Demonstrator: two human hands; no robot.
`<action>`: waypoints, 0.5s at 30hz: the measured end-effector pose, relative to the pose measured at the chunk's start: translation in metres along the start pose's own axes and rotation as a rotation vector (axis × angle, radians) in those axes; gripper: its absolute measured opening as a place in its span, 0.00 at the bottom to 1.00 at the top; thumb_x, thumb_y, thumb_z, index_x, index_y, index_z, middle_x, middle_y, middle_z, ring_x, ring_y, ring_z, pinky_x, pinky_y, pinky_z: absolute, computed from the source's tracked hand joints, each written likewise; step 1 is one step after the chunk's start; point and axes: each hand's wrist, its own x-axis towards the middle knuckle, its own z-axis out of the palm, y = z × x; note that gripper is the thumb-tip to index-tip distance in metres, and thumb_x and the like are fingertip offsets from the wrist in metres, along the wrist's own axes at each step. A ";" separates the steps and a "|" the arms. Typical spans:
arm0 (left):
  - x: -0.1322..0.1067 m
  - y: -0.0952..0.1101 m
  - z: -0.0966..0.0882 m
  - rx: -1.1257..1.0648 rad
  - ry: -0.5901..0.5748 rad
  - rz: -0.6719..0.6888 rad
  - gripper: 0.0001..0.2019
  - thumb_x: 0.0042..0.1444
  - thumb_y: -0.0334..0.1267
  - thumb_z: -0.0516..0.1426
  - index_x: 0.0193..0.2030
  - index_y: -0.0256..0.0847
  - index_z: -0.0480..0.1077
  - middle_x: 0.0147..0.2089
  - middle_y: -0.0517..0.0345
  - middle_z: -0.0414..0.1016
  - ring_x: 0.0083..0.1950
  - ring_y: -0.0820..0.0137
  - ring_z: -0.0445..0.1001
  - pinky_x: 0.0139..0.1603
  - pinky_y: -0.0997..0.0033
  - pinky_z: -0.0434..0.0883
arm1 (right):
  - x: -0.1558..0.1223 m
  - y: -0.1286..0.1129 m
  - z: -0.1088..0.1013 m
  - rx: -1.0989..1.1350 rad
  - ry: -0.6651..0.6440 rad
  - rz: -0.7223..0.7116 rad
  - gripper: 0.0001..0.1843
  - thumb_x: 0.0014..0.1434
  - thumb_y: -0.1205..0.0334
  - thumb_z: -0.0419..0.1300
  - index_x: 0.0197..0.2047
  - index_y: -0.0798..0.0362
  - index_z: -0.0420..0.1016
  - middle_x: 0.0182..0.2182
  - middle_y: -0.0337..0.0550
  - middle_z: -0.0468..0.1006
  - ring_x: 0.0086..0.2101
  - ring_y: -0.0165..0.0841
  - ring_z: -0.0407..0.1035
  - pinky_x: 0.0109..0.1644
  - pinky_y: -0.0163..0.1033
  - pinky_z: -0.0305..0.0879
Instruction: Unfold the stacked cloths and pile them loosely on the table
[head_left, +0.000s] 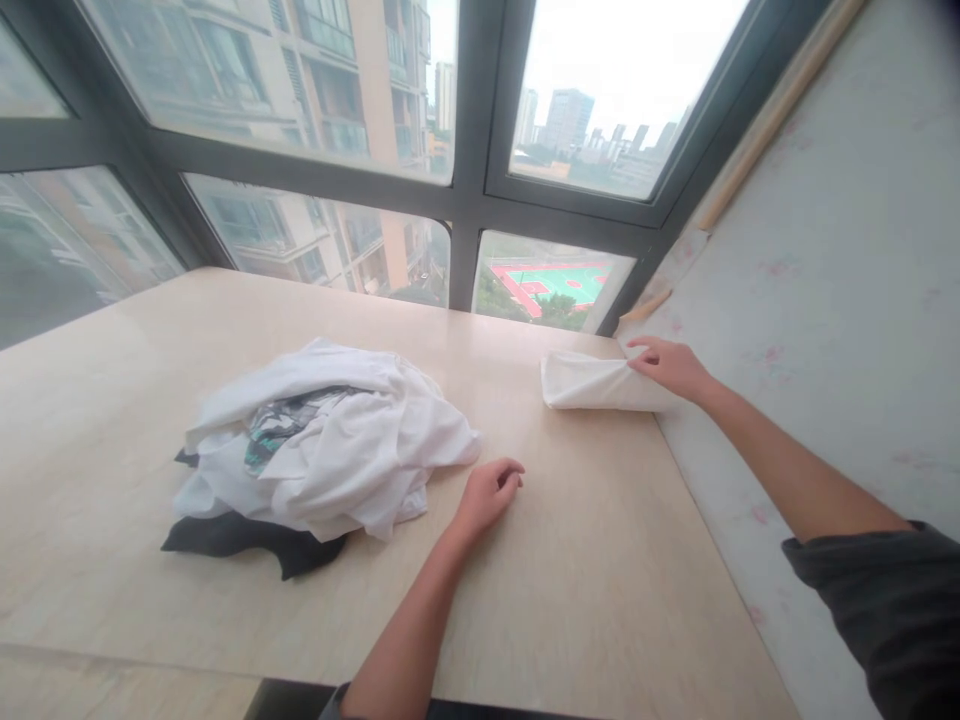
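Note:
My right hand point(667, 368) is at the folded white cloth point(592, 382) by the wall. Its thumb and a finger pinch the cloth's upper edge, and creases run towards the pinch. My left hand point(491, 490) rests low over the tabletop, fingers loosely curled in, with nothing visible in them. Just left of it lies a loose heap of white clothing point(360, 430). A grey patterned piece with green lettering point(285, 425) shows in the middle of the heap. Black fabric point(255, 540) sticks out from under its front.
The pale tabletop point(585, 560) meets dark-framed windows point(465, 200) at the back. On the right stands a wall with flowered paper point(825, 330), its edge strip peeling near the corner. The table's front edge runs along the bottom.

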 end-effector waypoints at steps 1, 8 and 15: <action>0.000 0.000 0.000 -0.004 -0.002 0.001 0.11 0.59 0.36 0.52 0.41 0.40 0.76 0.35 0.57 0.80 0.34 0.70 0.74 0.37 0.73 0.66 | 0.003 -0.008 -0.012 0.040 -0.037 -0.017 0.17 0.55 0.54 0.62 0.47 0.50 0.77 0.30 0.40 0.83 0.36 0.39 0.76 0.43 0.41 0.66; -0.001 0.002 -0.003 -0.042 -0.004 0.002 0.13 0.56 0.34 0.53 0.42 0.40 0.77 0.36 0.56 0.81 0.36 0.69 0.75 0.39 0.72 0.67 | 0.020 -0.077 -0.107 0.257 0.301 -0.014 0.17 0.52 0.55 0.69 0.45 0.50 0.80 0.30 0.41 0.81 0.30 0.31 0.70 0.37 0.40 0.63; -0.004 0.004 -0.003 -0.126 -0.023 0.008 0.14 0.55 0.34 0.54 0.45 0.40 0.78 0.39 0.55 0.82 0.39 0.65 0.77 0.44 0.67 0.71 | 0.021 -0.143 -0.159 0.339 0.711 -0.181 0.11 0.60 0.48 0.64 0.40 0.46 0.77 0.25 0.38 0.76 0.24 0.29 0.60 0.30 0.41 0.57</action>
